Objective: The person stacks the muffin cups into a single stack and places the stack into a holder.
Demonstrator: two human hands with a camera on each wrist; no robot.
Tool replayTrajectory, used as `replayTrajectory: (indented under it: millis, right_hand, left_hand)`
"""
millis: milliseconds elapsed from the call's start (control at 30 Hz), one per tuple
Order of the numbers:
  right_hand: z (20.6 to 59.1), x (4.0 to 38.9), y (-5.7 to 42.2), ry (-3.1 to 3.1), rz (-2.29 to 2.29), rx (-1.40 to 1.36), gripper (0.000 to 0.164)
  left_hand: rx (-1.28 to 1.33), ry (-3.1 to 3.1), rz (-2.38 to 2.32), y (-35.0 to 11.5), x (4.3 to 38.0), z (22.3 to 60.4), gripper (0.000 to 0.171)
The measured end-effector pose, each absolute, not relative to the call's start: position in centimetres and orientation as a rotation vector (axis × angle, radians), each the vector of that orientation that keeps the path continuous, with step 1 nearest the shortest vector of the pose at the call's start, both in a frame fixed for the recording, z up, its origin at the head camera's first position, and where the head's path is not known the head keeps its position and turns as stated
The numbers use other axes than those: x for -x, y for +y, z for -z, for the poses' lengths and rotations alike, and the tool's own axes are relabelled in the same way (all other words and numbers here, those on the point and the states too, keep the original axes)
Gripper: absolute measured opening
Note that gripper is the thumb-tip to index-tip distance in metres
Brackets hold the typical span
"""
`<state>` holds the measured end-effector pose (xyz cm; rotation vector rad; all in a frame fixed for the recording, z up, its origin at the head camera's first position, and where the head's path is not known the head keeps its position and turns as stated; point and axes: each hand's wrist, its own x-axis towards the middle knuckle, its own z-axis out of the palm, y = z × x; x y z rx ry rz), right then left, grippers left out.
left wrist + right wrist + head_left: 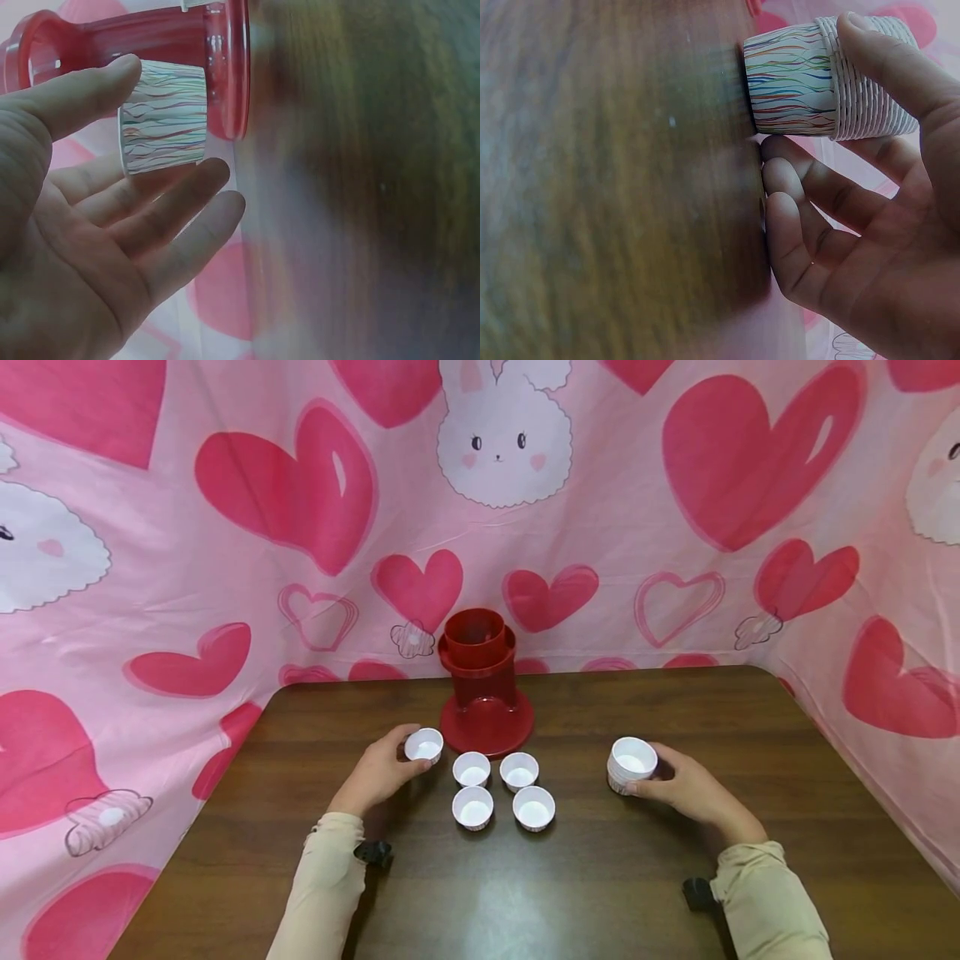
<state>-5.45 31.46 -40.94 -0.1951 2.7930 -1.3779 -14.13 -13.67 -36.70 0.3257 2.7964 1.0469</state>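
My left hand (381, 769) pinches a single paper baking cup (166, 116) between thumb and fingers, left of the red stand. Coloured wavy lines run over the cup's side, and its white mouth faces up. On the right, my right hand (693, 787) grips a stack of nested paper baking cups (829, 79), its thumb on the stacked rims. The stack stands upright, its base at the tabletop. Between the hands, several more cups sit upright in two rows: a back-left cup (472, 770), back-right cup (519, 772), front-left cup (473, 808) and front-right cup (534, 808).
A red plastic stand (486, 689) with a round base and a cylinder on top stands at the back middle, just behind the rows of cups. The brown wooden table (585, 893) reaches back to a pink curtain (615, 518) printed with hearts and rabbits.
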Motion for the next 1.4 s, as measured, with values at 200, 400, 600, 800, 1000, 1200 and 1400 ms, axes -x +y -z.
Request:
replayTrajectory:
  millis: [200,400,600,800,1000,1200,1400]
  right_hand:
    - [40.9,5.4,31.5,2.794,1.403,0.229,0.062]
    - [40.8,5.3,31.5,2.797,1.399,0.234,0.062]
    - [40.7,5.2,31.6,2.799,1.374,0.22,0.066]
    - [40.8,5.2,31.7,2.785,1.371,0.209,0.068]
    - [40.8,5.2,31.7,2.783,1.369,0.21,0.069]
    - [40.9,5.1,31.7,2.774,1.379,0.223,0.069]
    - [40.8,5.1,31.7,2.774,1.382,0.223,0.07]
  left_hand:
    - [-0.332,2.801,-1.1,-13.9,14.0,36.6,0.066]
    - [-0.337,2.741,-1.244,-13.9,13.8,36.2,0.066]
    - [-0.378,2.693,-1.361,-13.2,13.3,35.0,0.066]
    - [-0.421,2.624,-1.458,-11.7,12.8,34.4,0.066]
    - [-0.448,2.592,-1.493,-9.7,12.4,34.2,0.064]
    - [-0.49,2.597,-1.458,-7.2,12.1,33.9,0.063]
    - [-0.579,2.639,-1.389,-4.5,11.5,33.0,0.057]
